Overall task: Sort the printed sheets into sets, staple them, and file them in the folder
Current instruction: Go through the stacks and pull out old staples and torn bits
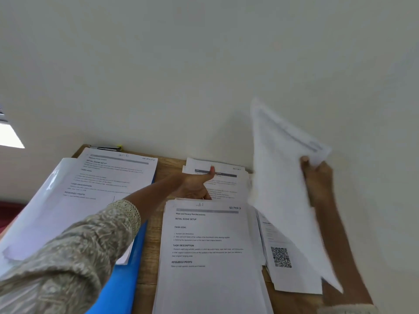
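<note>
My right hand (317, 177) pinches a corner of a white printed sheet (281, 177), raised and tilted above the right side of the desk. My left hand (197, 186) reaches across to the far stack of printed sheets (229, 184) and rests on it, thumb up. A near stack (208, 257) headed "SECTION 3" lies in the middle. A sheet with a QR code (285, 268) lies at the right under the raised sheet. At the left a blue folder (127, 268) lies open with a printed sheet (106, 177) on it. The stapler (106, 148) lies by the wall at the back left.
The wooden desk (149, 245) butts against a plain white wall (204, 75). A clear plastic sleeve (45, 196) covers the folder's left side. A red surface (9, 211) shows past the desk's left edge.
</note>
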Action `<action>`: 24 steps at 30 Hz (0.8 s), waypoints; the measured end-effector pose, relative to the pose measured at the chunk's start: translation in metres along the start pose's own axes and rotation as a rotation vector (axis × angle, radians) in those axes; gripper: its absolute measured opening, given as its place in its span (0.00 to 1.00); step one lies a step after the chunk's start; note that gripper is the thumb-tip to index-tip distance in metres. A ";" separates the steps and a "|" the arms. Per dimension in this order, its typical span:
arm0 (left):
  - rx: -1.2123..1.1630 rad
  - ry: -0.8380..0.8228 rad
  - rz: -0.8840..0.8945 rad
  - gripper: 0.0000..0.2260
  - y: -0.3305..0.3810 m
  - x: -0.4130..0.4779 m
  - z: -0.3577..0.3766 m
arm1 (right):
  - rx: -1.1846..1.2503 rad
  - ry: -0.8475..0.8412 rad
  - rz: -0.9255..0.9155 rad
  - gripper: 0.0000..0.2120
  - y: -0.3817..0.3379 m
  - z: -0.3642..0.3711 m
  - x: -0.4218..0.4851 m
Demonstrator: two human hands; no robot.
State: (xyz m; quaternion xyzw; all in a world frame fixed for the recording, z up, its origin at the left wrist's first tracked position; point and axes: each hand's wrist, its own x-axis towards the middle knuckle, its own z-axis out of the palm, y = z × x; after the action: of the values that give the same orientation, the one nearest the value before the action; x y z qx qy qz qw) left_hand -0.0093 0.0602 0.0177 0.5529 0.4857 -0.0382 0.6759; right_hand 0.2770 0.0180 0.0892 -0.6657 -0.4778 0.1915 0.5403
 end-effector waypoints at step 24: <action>0.474 -0.146 0.201 0.17 0.017 -0.033 0.002 | 0.339 -0.528 0.302 0.42 0.057 0.018 -0.144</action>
State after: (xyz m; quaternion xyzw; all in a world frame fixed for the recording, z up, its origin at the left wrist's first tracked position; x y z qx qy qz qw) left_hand -0.0150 0.0490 0.0526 0.7370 0.3559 -0.1234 0.5612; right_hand 0.2199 -0.0919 -0.0056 -0.5573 -0.4584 0.5116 0.4664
